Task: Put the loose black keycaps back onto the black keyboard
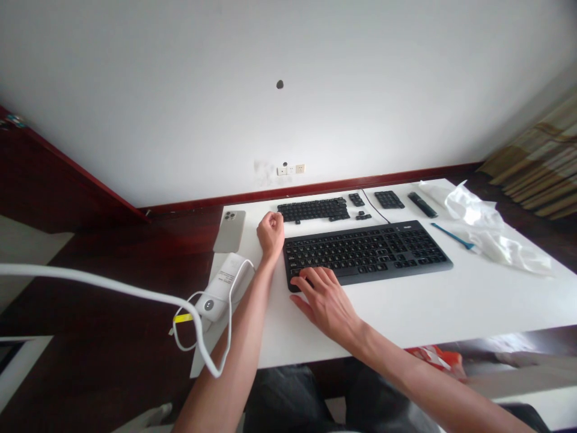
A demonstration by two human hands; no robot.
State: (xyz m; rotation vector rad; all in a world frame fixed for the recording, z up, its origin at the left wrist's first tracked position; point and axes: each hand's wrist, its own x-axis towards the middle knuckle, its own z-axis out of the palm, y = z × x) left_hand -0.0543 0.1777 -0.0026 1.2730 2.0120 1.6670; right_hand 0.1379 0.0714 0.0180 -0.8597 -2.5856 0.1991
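Observation:
A black keyboard [356, 251] lies on the white table in front of me, its key places marked with small pale spots. Behind it, loose black keycaps [312, 209] are laid out in rows. My left hand [271, 236] is at the left end of these keycaps, beside the keyboard's upper left corner. Its fingers are curled together, and whatever may be in them is hidden. Over the keyboard's lower left corner rests my right hand [325, 300], fingers stretched and apart, fingertips at the bottom key rows. Smaller groups of keycaps include a number-pad block [389, 199] and an arrow group [363, 215].
Left of my left arm are a phone [229, 231] and a white power bank [224, 285] with a white cable [135, 290] looping across. To the right lie a blue brush-like tool [452, 236], a black stick-like item [422, 205] and crumpled white plastic [473, 207].

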